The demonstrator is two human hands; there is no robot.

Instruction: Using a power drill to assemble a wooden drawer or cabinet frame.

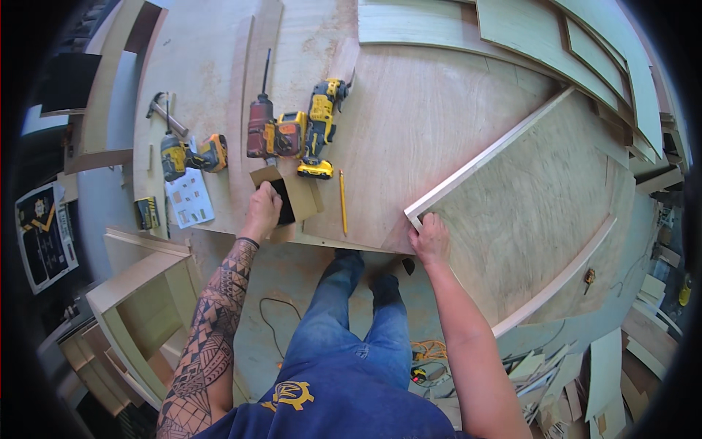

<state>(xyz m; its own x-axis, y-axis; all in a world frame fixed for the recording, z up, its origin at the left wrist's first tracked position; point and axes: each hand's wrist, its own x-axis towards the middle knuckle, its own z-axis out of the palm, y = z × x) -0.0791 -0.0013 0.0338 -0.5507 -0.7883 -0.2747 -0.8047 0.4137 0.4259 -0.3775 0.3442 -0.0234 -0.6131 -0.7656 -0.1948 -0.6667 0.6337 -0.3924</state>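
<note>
My left hand (263,212) is at the mouth of an open cardboard box (300,196) near the table's front edge. Its fingers are curled together over the dark inside, and whatever they hold is hidden. My right hand (430,238) grips the near left corner of a wooden panel (534,205) edged with pale strips. Along the panel's upper side runs a long strip (490,150), ending at that hand. Between box and panel a yellow pencil (343,201) lies on the plywood.
Beyond the box lie a red drill (263,128) with a long bit and a yellow multi-tool (320,121). Farther left are an impact driver (174,155), a hammer (164,113) and a printed sheet (190,197). Plywood sheets (439,25) are stacked at the back right. A cabinet box (139,293) stands lower left.
</note>
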